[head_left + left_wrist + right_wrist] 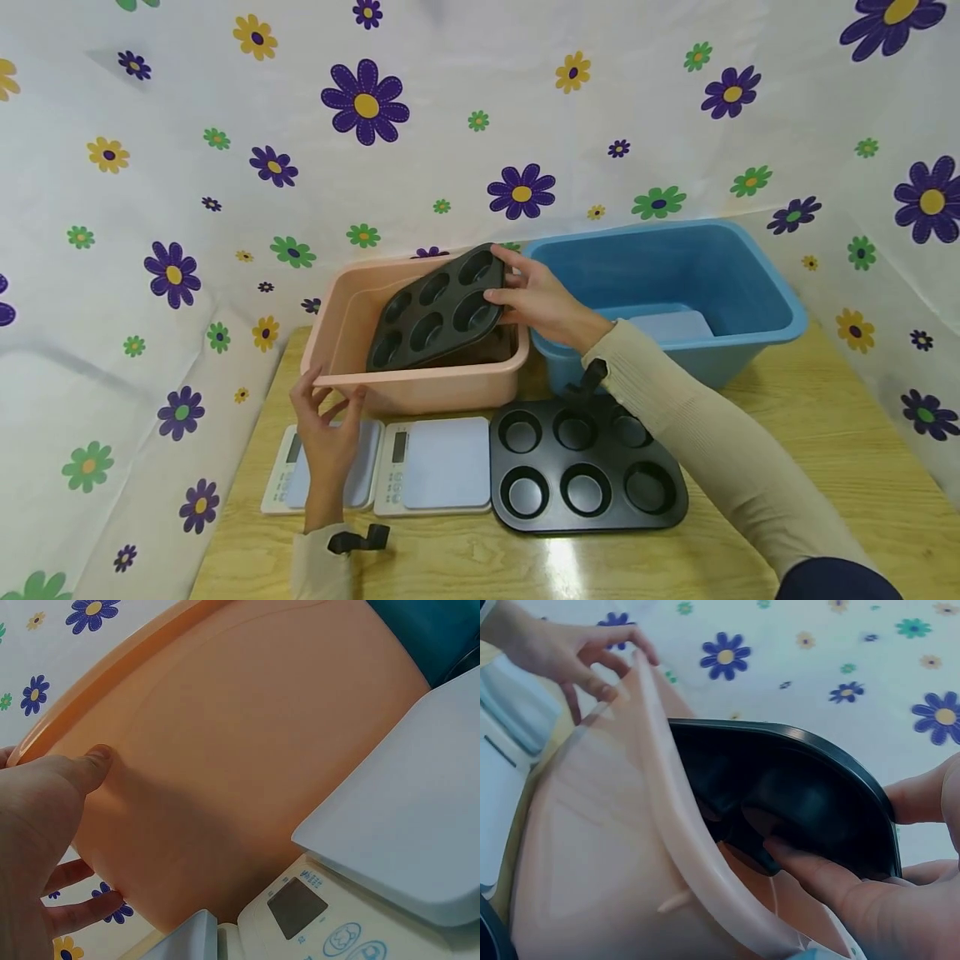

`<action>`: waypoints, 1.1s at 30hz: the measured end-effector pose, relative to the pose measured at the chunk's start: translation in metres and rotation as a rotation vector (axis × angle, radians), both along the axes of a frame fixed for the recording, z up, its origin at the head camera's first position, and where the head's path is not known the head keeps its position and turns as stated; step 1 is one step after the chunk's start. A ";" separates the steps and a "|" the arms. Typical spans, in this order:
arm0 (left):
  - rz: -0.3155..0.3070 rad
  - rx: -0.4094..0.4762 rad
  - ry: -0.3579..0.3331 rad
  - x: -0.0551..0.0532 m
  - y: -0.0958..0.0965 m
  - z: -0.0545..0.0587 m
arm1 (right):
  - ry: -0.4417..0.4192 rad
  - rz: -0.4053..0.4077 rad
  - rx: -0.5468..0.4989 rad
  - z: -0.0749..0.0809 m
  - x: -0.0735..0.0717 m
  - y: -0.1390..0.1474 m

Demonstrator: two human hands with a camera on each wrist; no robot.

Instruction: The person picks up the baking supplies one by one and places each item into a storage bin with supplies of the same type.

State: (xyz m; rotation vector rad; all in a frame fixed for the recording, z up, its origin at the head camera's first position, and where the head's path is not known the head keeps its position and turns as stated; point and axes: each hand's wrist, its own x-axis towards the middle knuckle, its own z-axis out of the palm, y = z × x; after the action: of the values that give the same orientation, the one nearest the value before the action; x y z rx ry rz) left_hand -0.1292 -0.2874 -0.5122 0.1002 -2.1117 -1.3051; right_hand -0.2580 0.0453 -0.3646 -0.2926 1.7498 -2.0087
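A dark six-cup muffin tin (444,308) leans at a slant inside the peach plastic bin (435,393), its right end raised above the rim. My right hand (546,302) grips that raised end. In the right wrist view the thumb (817,877) presses the tin's underside or inner face; I cannot tell which. My left hand (330,437) holds the bin's front left corner. Its thumb (94,766) lies on the outer wall, with fingertips over the rim. What lies under the tin in the bin is mostly hidden.
A second muffin tin (546,452) lies on the wooden table (420,558), partly behind my right sleeve. Left of it sit two kitchen scales, one (448,462) in plain sight, the other (363,467) partly behind my left hand. A blue bin (742,354) holding a pale flat item stands right.
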 end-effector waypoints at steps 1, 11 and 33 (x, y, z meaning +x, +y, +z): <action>-0.001 0.005 -0.001 0.001 0.000 0.000 | 0.003 0.000 0.006 0.000 0.000 -0.003; 0.004 0.004 -0.007 0.003 -0.002 -0.004 | 0.028 0.016 0.081 0.000 -0.005 -0.024; 0.002 -0.002 0.000 0.001 -0.001 -0.003 | -0.042 0.080 0.159 -0.006 -0.013 -0.048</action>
State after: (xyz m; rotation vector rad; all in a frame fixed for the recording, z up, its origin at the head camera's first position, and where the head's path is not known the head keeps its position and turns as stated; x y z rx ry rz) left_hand -0.1277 -0.2888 -0.5150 0.1014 -2.1122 -1.3025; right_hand -0.2708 -0.0029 -0.3709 -0.2619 1.8292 -1.7958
